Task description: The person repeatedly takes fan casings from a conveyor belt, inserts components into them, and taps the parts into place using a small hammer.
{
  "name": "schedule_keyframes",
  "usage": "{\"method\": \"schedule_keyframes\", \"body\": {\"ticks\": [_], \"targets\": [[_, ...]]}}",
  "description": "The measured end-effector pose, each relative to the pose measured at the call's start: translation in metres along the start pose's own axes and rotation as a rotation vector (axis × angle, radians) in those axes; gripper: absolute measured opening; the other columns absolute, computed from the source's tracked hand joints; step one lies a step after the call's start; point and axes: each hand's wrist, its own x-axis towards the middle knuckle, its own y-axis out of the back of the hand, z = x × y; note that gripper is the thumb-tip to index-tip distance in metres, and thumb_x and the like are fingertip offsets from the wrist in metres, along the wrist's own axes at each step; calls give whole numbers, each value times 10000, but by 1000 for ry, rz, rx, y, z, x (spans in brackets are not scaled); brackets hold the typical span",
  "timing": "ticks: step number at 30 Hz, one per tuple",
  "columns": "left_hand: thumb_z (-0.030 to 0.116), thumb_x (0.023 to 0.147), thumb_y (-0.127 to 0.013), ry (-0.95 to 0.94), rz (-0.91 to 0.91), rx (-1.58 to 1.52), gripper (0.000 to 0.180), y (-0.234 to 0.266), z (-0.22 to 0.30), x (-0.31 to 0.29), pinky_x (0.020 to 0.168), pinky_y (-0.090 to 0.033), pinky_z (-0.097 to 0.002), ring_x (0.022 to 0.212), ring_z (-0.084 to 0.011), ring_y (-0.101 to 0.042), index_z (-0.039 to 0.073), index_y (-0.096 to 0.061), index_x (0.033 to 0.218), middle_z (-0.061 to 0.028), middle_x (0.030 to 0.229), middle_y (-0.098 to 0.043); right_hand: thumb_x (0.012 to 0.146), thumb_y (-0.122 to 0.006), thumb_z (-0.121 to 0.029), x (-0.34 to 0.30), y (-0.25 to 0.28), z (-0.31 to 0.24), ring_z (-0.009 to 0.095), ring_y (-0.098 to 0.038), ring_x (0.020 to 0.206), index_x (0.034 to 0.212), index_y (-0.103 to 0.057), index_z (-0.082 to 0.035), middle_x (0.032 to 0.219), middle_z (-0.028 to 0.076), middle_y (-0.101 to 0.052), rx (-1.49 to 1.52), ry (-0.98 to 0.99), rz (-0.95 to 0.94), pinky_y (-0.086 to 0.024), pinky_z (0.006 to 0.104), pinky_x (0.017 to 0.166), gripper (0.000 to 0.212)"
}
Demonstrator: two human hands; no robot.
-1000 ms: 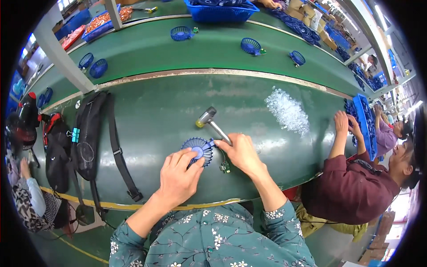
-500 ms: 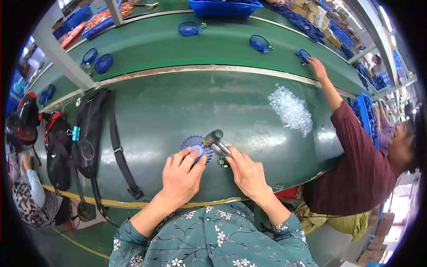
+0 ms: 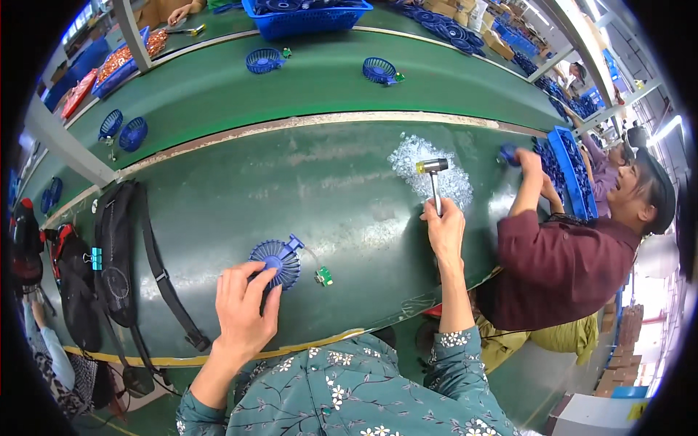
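On the green worktop lies a round blue fan head (image 3: pixel 275 263) with a ribbed cage and a short neck at its upper right. A thin wire joins it to a small green circuit board (image 3: pixel 323 276) beside it. My left hand (image 3: pixel 247 309) has its thumb and fingertips closed on the fan's near side and centre. In my right hand (image 3: pixel 447 232) is a small mallet (image 3: pixel 434 168), gripped by its metal handle, with one black face and one yellow face. Its head is raised in front of a pile of small clear plastic pieces (image 3: pixel 407 161).
Beyond the worktop, a green conveyor (image 3: pixel 320 80) carries several blue fan heads. Black bags (image 3: pixel 116 254) with straps lie at left. At right a co-worker (image 3: pixel 567 261) handles a blue part near a blue crate (image 3: pixel 572 174). Another blue crate (image 3: pixel 309 22) stands at the back.
My right hand has lifted the mallet away from the fan, toward the clear pieces. My left hand keeps its place on the fan, whose neck now shows. The co-worker has drawn a part off the conveyor.
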Motion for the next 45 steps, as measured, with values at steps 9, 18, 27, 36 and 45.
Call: {"method": "schedule_keyframes", "body": {"ticks": [9,18,27,36,45], "targets": [[92,708,-766,38,31,61,430,-6,-1,11,744,-418,-420,888,-321,-544,41,-589,1095,-140,1077,-570,876,-596,-73,4,-16,4,451,-606,863,964,-604,23,913,257,-631,-273,279,38,-463,519,748,131],[351,678,-825,132,-187,218,759,-13,-3,20,836,-408,-443,1053,-347,-508,-49,-495,1232,-195,1216,-517,915,-568,-108,5,-23,0,437,-609,866,1020,-575,-14,945,233,-621,-402,308,25,-471,518,748,141],[194,655,-814,105,-157,-119,775,-9,-19,16,909,-419,-454,1066,-371,-496,2,-421,1295,-191,1242,-489,951,-557,-135,-4,-17,-9,455,-601,759,964,-554,42,807,262,-629,-296,335,97,-462,506,687,178],[128,639,-833,9,-152,-312,814,-4,-13,14,999,-430,-454,1196,-384,-489,21,-402,1321,-219,1310,-464,912,-635,-55,-57,-10,-85,11,-340,378,999,-623,-3,847,93,-683,846,-209,-593,-234,197,321,101],[123,646,-832,1,-204,-373,823,-4,-7,14,1001,-436,-447,1199,-394,-499,18,-389,1332,-238,1310,-457,944,-621,-94,-78,-43,-87,10,-326,370,1010,-633,61,775,51,-615,1156,-476,-1106,-232,191,305,170]]}}
